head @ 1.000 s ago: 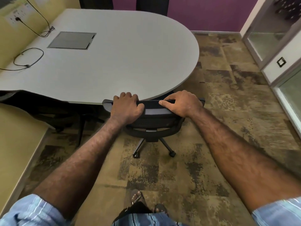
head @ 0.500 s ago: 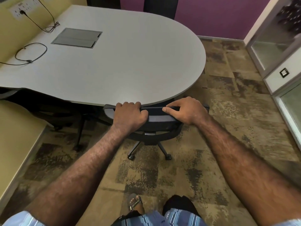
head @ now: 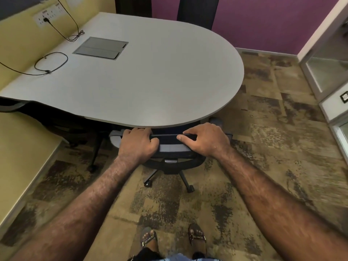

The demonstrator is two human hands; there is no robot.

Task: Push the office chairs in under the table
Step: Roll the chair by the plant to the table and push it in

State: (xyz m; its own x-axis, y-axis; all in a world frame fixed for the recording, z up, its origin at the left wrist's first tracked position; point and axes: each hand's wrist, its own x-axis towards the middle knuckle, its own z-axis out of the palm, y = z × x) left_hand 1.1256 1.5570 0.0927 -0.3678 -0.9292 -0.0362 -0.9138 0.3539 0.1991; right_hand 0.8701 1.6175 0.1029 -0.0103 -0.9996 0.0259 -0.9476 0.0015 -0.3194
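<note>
Near edge: two sandalled feet (head: 169, 238) on the patterned carpet (head: 263, 166), both forearms reaching forward. Left hand (head: 138, 146) and right hand (head: 204, 140) are both clamped over the top rail of one office chair's backrest (head: 170, 147), fingers curled over the far side, thumbs on the near side. The rail's long axis runs left-right, square to my push line; the hands sit about evenly either side of centre, neither clearly nearer. The chair lies straight ahead of the hands, seat already hidden under the worktop (head: 150, 81), backrest top just beside the rounded edge, two castors (head: 190, 189) in view behind. I judge there's little travel left.

Count: one chair in hand, a second dark chair (head: 62, 125) tucked under at left, two more chair backs (head: 197, 10) at the far side. Two cables (head: 50, 63) on the worktop.
</note>
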